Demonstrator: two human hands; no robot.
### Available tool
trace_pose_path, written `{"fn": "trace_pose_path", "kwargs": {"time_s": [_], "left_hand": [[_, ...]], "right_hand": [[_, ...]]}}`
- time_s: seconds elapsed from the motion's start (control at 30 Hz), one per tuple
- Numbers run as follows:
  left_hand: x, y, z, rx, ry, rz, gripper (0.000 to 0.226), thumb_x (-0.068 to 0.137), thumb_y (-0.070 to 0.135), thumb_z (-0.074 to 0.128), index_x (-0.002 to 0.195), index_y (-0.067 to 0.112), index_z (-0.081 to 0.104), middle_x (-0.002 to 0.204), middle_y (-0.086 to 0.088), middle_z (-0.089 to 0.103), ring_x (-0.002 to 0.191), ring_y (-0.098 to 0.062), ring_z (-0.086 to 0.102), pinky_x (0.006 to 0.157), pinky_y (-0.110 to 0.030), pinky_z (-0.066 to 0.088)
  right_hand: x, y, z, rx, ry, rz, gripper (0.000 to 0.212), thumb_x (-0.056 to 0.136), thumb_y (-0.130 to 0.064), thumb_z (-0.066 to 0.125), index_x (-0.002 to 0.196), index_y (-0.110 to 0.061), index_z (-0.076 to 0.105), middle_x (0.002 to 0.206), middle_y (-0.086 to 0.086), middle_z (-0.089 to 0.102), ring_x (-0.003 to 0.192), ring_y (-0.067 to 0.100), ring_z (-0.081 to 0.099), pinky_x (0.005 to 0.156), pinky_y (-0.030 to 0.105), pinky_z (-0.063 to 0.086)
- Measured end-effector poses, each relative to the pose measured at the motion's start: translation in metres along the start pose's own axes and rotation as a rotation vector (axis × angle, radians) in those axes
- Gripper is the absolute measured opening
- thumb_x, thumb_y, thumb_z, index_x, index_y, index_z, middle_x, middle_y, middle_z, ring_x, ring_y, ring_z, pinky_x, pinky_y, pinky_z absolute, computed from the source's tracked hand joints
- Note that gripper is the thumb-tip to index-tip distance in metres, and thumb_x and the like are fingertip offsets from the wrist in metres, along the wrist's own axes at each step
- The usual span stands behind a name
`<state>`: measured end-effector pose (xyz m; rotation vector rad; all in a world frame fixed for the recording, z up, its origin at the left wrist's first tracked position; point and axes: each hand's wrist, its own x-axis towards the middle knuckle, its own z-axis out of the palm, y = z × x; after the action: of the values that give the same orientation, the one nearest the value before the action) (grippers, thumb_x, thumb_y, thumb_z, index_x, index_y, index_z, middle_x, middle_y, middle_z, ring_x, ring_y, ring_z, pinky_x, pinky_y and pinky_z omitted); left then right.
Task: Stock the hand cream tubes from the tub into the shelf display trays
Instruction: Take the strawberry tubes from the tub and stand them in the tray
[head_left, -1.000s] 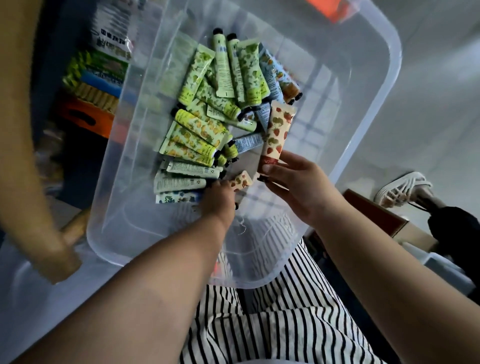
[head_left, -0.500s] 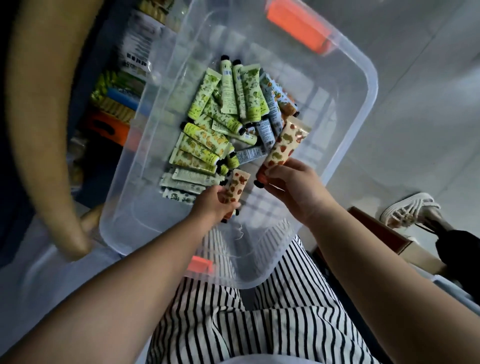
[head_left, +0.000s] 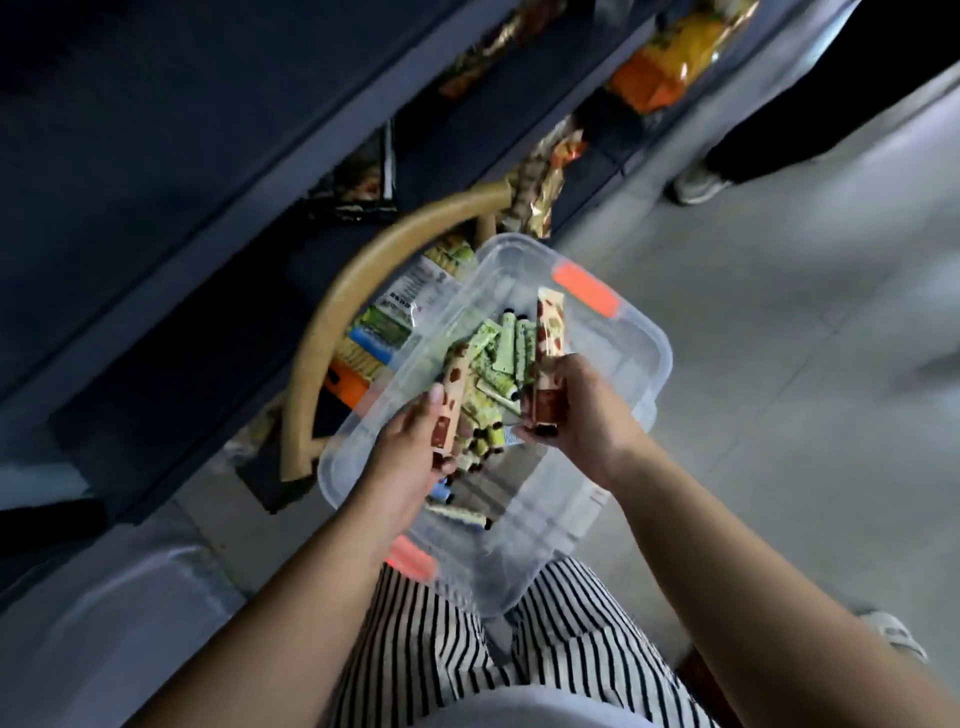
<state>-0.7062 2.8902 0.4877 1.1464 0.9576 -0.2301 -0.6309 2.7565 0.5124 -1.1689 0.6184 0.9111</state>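
Your left hand (head_left: 410, 447) grips one brown-spotted tube (head_left: 451, 395); your right hand (head_left: 582, 410) grips another (head_left: 549, 358). Below them, the clear tub (head_left: 613, 467) sits on a grey tiled floor (head_left: 779, 364) beside dark shelves (head_left: 182, 182).

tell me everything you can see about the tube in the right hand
The tube is a slim, flat squeeze tube, plastic by the look, cream with red-brown and green fruit-like prints and a darker red-brown band near its lower end. A small dark cap points down toward the wrist, the crimped flat end up. It stands roughly upright above the clear tub, gripped low by the right hand. Its print is too blurred to read.
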Motion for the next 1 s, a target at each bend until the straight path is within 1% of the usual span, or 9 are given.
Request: {"fn": "trace_pose_path", "kwargs": {"time_s": [0.13,0.23,0.3,0.4,0.63,0.67,0.83,0.9,1.0], "left_hand": [[-0.052,0.055,-0.004,-0.036,0.003,0.216,0.016,0.092,0.030,0.045,0.092,0.019,0.058,0.057,0.004,0.067,0.045,-0.001,0.054,0.048,-0.018,0.042],[-0.095,0.095,-0.018,0.041,-0.001,0.386,0.027,0.077,0.041,0.054,0.100,0.027,0.059,0.086,0.000,0.073,0.072,-0.009,0.065,0.071,-0.030,0.051],[-0.124,0.125,-0.030,0.050,-0.011,0.486,0.031,0.073,0.040,0.056,0.101,0.026,0.057,0.095,-0.006,0.071,0.085,-0.017,0.066,0.076,-0.035,0.053],[-0.160,0.170,-0.049,0.001,-0.057,0.651,0.016,0.083,0.019,0.051,0.098,0.020,0.053,0.086,-0.007,0.071,0.084,-0.022,0.067,0.069,-0.030,0.058],[-0.231,0.245,-0.117,0.063,-0.131,0.974,0.034,0.067,0.028,0.057,0.100,0.022,0.050,0.083,-0.001,0.074,0.085,-0.017,0.070,0.063,-0.025,0.056],[-0.238,0.252,-0.129,0.066,-0.136,0.998,0.034,0.068,0.026,0.057,0.101,0.022,0.050,0.084,-0.002,0.074,0.085,-0.016,0.070,0.062,-0.024,0.056],[-0.264,0.278,-0.189,0.094,-0.133,1.085,0.032,0.072,0.018,0.058,0.102,0.027,0.049,0.085,0.000,0.074,0.085,-0.011,0.070,0.063,-0.025,0.057],[-0.271,0.289,-0.217,0.082,-0.104,1.127,0.028,0.079,0.012,0.057,0.100,0.029,0.051,0.089,-0.002,0.073,0.085,-0.011,0.070,0.064,-0.026,0.058],[-0.274,0.306,-0.246,0.075,-0.016,1.177,0.025,0.083,0.008,0.057,0.095,0.030,0.054,0.094,0.001,0.067,0.077,-0.007,0.069,0.061,-0.023,0.057]], "right_hand": [[-0.043,-0.030,0.034,-0.161,-0.152,-0.225,0.012,0.093,-0.019,0.045,0.083,-0.015,0.050,0.071,0.002,0.046,0.064,0.013,0.048,0.065,0.031,0.046],[-0.083,-0.054,0.060,-0.295,-0.248,-0.428,0.016,0.092,-0.023,0.050,0.089,-0.009,0.058,0.077,0.004,0.049,0.070,0.014,0.050,0.069,0.029,0.048],[-0.109,-0.069,0.082,-0.346,-0.314,-0.547,0.023,0.091,-0.024,0.052,0.093,-0.002,0.058,0.075,0.005,0.047,0.068,0.014,0.048,0.067,0.027,0.047],[-0.146,-0.088,0.119,-0.395,-0.406,-0.704,0.014,0.089,-0.025,0.055,0.082,-0.016,0.062,0.065,-0.002,0.044,0.064,0.013,0.045,0.069,0.034,0.043],[-0.214,-0.097,0.212,-0.456,-0.522,-1.002,0.010,0.085,-0.027,0.059,0.083,-0.028,0.069,0.068,-0.012,0.059,0.070,0.006,0.058,0.071,0.028,0.055],[-0.221,-0.096,0.224,-0.453,-0.532,-1.033,0.007,0.083,-0.027,0.061,0.086,-0.028,0.067,0.069,-0.012,0.060,0.071,0.006,0.059,0.072,0.028,0.056],[-0.252,-0.088,0.277,-0.442,-0.520,-1.132,0.039,0.059,-0.035,0.065,0.095,-0.022,0.060,0.086,0.004,0.064,0.087,0.023,0.064,0.086,0.045,0.052],[-0.259,-0.085,0.296,-0.428,-0.512,-1.157,0.037,0.059,-0.034,0.066,0.093,-0.020,0.060,0.089,0.008,0.064,0.091,0.027,0.064,0.088,0.048,0.050],[-0.263,-0.091,0.314,-0.414,-0.481,-1.217,0.025,0.068,-0.027,0.067,0.092,-0.021,0.063,0.086,-0.001,0.066,0.087,0.019,0.066,0.085,0.043,0.055]]}}
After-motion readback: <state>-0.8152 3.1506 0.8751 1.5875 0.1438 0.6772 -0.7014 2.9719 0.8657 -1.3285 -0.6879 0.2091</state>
